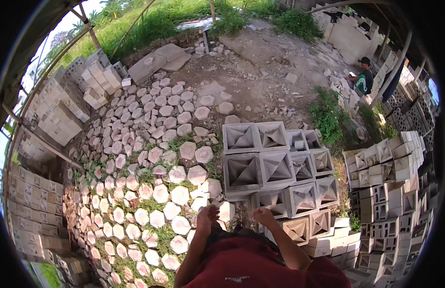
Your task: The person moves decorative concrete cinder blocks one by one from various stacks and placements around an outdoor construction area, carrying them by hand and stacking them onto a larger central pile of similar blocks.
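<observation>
Stack of grey vent blocks (275,168) at frame centre, patterned faces up, several rows deep. Right hand (263,216) resting on the near edge of the lowest block, fingers loosely curled, holding nothing. Left hand (206,215) just beside the stack's near-left corner, half closed and empty, above hexagonal pavers (150,192) spread over grass toward the left. Looks like the reach before a lift — next move calls for both hands closing on opposite sides of one block. More block piles (390,192) at right — seated person (362,77) upper right
</observation>
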The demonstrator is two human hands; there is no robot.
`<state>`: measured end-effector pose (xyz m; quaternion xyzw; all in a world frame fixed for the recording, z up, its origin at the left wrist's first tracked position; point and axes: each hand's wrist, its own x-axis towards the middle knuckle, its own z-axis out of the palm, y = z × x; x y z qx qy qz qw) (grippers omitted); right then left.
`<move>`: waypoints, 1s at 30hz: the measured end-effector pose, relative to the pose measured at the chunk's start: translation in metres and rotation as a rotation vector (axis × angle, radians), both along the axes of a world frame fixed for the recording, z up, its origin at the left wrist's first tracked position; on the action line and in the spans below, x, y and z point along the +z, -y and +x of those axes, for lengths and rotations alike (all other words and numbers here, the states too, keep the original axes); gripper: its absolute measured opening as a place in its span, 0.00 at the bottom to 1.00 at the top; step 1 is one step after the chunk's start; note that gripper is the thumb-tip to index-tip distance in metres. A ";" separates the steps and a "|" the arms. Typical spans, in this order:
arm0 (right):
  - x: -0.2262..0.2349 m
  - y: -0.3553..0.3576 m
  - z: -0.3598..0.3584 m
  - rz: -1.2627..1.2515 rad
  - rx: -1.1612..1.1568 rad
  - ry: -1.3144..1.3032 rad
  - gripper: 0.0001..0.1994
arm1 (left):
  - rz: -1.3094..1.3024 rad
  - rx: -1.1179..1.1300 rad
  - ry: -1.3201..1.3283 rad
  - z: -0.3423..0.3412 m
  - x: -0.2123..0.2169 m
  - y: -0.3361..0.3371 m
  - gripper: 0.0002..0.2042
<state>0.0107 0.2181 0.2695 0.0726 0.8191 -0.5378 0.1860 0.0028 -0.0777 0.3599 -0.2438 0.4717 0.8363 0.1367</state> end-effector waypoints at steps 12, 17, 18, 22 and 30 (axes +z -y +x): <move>0.073 0.264 -0.109 -0.294 0.661 0.229 0.15 | -0.105 0.591 0.037 0.100 0.023 0.137 0.19; 0.091 0.390 -0.103 -0.239 0.955 0.146 0.17 | -0.099 0.812 0.072 0.144 0.012 0.207 0.21; 0.093 0.412 -0.096 -0.230 0.998 0.162 0.17 | -0.113 0.874 0.062 0.153 0.013 0.220 0.20; 0.082 0.477 -0.068 -0.175 1.157 0.067 0.22 | -0.187 1.030 0.057 0.182 0.015 0.262 0.18; 0.055 0.583 -0.057 -0.125 1.425 0.184 0.15 | -0.038 1.373 0.219 0.215 -0.002 0.298 0.12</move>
